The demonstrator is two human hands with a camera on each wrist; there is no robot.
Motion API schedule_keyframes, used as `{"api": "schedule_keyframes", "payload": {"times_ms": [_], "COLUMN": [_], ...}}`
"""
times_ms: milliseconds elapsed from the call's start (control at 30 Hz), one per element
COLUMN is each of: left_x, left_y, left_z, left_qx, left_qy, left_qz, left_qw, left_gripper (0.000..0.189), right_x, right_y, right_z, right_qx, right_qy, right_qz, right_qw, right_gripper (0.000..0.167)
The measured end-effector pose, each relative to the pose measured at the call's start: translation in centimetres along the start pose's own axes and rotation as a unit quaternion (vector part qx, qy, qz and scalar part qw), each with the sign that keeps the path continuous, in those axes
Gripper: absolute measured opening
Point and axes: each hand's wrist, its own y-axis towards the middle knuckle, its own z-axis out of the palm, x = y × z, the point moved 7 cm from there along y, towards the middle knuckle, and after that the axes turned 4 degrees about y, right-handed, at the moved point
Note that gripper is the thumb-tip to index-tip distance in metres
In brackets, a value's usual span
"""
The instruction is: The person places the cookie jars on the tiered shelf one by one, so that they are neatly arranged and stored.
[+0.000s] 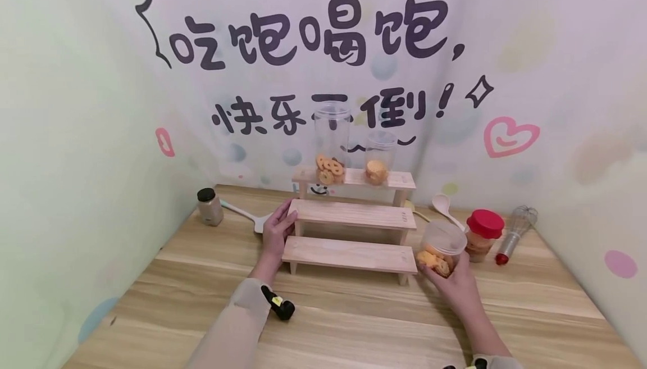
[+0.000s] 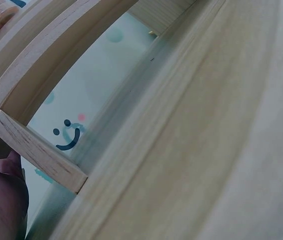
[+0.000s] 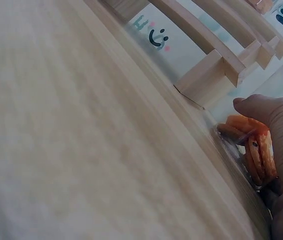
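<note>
- Left hand [image 1: 275, 234] grips the left end of a pale, wooden three-step stand [image 1: 349, 255] on the wood-grained tabletop [image 1: 354, 324].
- Right hand [image 1: 459, 285] grips a squat, clear, round jar [image 1: 445, 238] of orange biscuits [image 1: 433, 262], just right of the stand.

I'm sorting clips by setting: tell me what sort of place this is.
Probably a kitchen or snack corner, judging by the tall cookie jar on the tiered wooden stand and the whisk.

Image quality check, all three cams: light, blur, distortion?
Head: bright, soft light, shelf reads clearly. Left wrist: dimmer, left hand dark, shelf edges bowed, likely lens distortion. Right wrist: near tabletop blurred, cookies more legible.
</note>
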Motion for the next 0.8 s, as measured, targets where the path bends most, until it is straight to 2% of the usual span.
{"api": "schedule_keyframes", "payload": {"times_ms": [467,700,800], "left_x": [-0.13,-0.03,0.01], "left_y": [-0.04,-0.02,-0.02], "left_z": [0.16,0.14,0.12], "left_qx": [0.005,0.005,0.004], "left_qy": [-0.002,-0.013,-0.012], "left_qz": [0.000,-0.002,-0.003], "left_qw": [1.0000,0.9999,0.9999], "left_gripper": [0.053,0.052,0.052], "right_x": [-0.05,0.22,0.44], "right_y": [-0.20,-0.42,-0.54], "right_z": [-0.30,-0.52,-0.77], "right_qx": [-0.005,-0.024,-0.046], "right_qy": [-0.041,-0.061,-0.060], "right_qz": [0.017,0.019,0.012], "right_qw": [0.9990,0.9976,0.9971], "right_gripper": [0.097,0.092,0.092]}}
